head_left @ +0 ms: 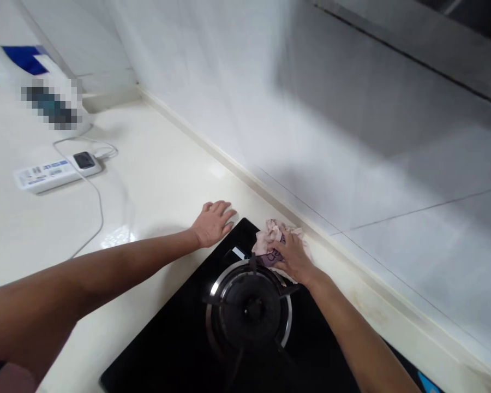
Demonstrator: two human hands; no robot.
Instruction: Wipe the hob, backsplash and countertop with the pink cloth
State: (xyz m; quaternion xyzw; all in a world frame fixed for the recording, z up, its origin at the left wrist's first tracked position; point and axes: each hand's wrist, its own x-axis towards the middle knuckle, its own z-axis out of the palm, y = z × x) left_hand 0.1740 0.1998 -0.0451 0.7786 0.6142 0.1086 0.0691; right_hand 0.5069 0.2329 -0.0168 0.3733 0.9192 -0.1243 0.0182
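A black glass gas stove (167,338) lies on the pale countertop, with a round burner (253,311) and dark pan supports on it. My right hand (292,254) grips a crumpled pink and purple cloth (270,234), pressed on the stove's back edge by the wall. My left hand (216,224) rests on the counter beside the stove's corner, palm down, fingers spread and slightly bent, holding nothing. Part of the cloth is hidden under my right hand.
A white power strip (57,174) with a cable lies on the counter (147,158) at left. Behind it stands a white container with blue parts (24,60), partly blurred. A tiled wall (229,93) borders the counter; a grey range hood edge (425,49) shows at upper right.
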